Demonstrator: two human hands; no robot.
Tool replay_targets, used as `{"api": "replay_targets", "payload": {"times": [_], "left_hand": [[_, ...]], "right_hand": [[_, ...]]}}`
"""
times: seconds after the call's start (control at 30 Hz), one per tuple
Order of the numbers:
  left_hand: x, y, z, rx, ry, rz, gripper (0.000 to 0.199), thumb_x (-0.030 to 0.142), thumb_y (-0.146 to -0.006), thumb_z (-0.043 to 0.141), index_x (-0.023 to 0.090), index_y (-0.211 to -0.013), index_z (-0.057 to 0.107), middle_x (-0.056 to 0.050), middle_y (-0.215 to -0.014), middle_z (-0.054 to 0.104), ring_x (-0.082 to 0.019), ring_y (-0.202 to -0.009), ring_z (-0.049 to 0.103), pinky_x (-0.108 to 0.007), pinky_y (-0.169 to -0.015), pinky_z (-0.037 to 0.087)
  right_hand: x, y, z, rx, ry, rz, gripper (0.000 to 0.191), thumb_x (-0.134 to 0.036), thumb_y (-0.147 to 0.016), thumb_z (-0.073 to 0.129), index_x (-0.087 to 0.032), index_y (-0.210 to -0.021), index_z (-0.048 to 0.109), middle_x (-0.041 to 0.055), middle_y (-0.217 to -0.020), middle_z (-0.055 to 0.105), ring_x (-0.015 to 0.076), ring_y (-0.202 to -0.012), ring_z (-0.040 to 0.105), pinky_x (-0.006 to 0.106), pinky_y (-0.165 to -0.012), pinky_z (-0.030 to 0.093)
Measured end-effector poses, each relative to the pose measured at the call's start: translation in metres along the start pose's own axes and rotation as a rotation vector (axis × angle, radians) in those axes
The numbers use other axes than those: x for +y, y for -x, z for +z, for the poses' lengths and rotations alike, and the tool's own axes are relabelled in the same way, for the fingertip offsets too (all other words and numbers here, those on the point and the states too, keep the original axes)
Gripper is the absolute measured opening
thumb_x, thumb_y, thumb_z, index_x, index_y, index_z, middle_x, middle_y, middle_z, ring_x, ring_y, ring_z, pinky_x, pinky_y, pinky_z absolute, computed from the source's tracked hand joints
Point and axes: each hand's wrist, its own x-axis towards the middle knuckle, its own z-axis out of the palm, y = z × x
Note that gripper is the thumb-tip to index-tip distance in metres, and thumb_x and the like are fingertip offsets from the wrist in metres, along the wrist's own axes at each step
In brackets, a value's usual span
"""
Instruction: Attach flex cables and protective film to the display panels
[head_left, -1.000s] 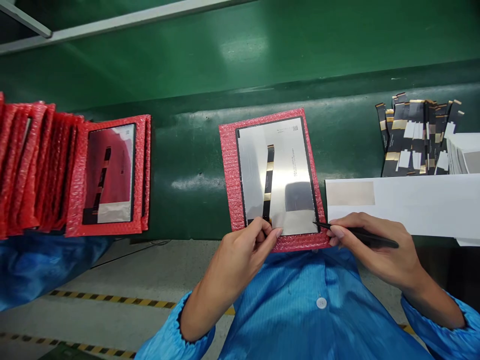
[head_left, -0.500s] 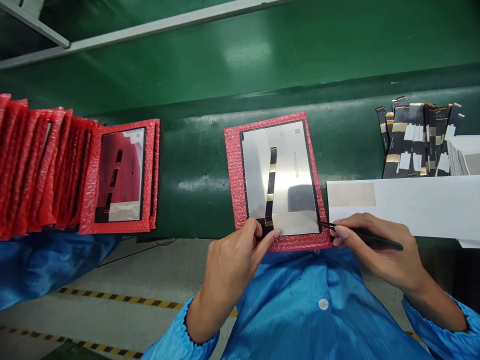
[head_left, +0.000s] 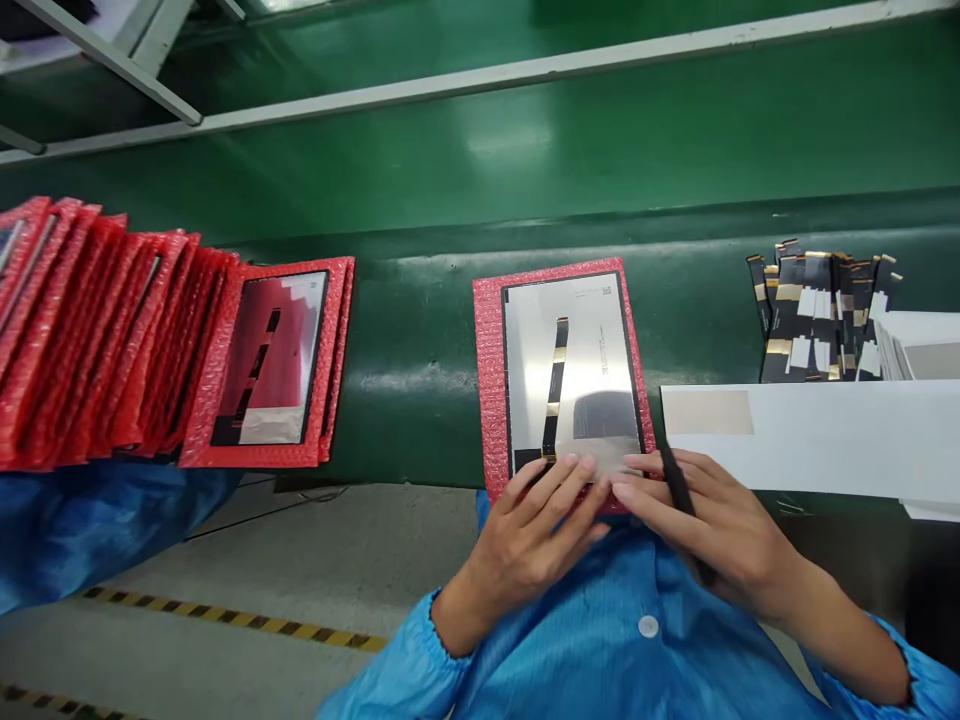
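Observation:
A silver display panel [head_left: 592, 370] lies on a red bubble-wrap pouch [head_left: 491, 370], with a black and gold flex cable [head_left: 555, 385] running up its back. Across the panel's near edge rest the spread fingers of my left hand [head_left: 536, 530]. From the right, my right hand [head_left: 720, 530] holds black tweezers [head_left: 677, 485] against its fingers, and its fingertips touch the panel's near right part. A pale, see-through strip seems to lie under the fingertips. The panel's near edge is partly hidden by both hands.
Many red pouches [head_left: 97, 340] stand leaning at the left, beside another panel [head_left: 281, 360] on a pouch. Loose flex cables [head_left: 821, 310] lie at the right behind a white sheet [head_left: 817, 440]. A blue sleeve [head_left: 97, 530] shows at the left edge.
My left hand has opened from a pinch and spread over the near edge. My right hand has moved left onto the panel, and the tweezers have turned more upright, their tips off the panel's corner.

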Motion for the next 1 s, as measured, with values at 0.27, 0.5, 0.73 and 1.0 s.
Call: {"api": "replay_targets", "payload": {"times": [0.27, 0.5, 0.73, 1.0], "left_hand": [[-0.006, 0.013, 0.001, 0.036, -0.017, -0.039, 0.043, 0.049, -0.095, 0.054, 0.032, -0.135, 0.056, 0.005, -0.145, 0.053, -0.016, -0.15, 0.033, -0.041, -0.124, 0.037], [-0.011, 0.007, 0.0, 0.042, 0.093, -0.052, 0.049, 0.05, -0.097, 0.053, 0.028, -0.141, 0.049, 0.002, -0.144, 0.056, -0.02, -0.14, 0.05, -0.045, -0.119, 0.043], [-0.014, -0.004, 0.0, 0.03, -0.016, -0.016, 0.047, 0.052, -0.097, 0.052, 0.032, -0.139, 0.051, 0.001, -0.148, 0.051, -0.021, -0.146, 0.041, -0.047, -0.115, 0.048], [-0.008, -0.011, 0.007, 0.019, -0.094, 0.061, 0.05, 0.055, -0.096, 0.047, 0.029, -0.137, 0.054, 0.005, -0.154, 0.042, -0.016, -0.155, 0.02, -0.044, -0.12, 0.043]], "right_hand": [[0.011, 0.007, -0.006, -0.042, 0.162, -0.024, 0.068, -0.016, -0.091, 0.055, -0.033, -0.154, 0.033, -0.004, -0.145, 0.059, 0.0267, -0.135, 0.06, 0.042, -0.127, 0.034], [0.003, -0.009, -0.002, -0.084, 0.273, -0.192, 0.068, -0.008, -0.089, 0.052, -0.024, -0.153, 0.036, -0.0017, -0.151, 0.053, 0.0202, -0.143, 0.051, 0.04, -0.126, 0.037], [0.011, -0.017, 0.004, -0.055, 0.388, -0.055, 0.069, -0.011, -0.089, 0.047, -0.024, -0.155, 0.03, 0.0003, -0.157, 0.045, 0.0229, -0.145, 0.048, 0.045, -0.123, 0.04], [0.012, -0.014, 0.007, -0.082, 0.358, -0.124, 0.072, -0.012, -0.089, 0.047, -0.033, -0.155, 0.027, -0.0075, -0.152, 0.05, 0.0193, -0.141, 0.053, 0.04, -0.122, 0.044]]}}
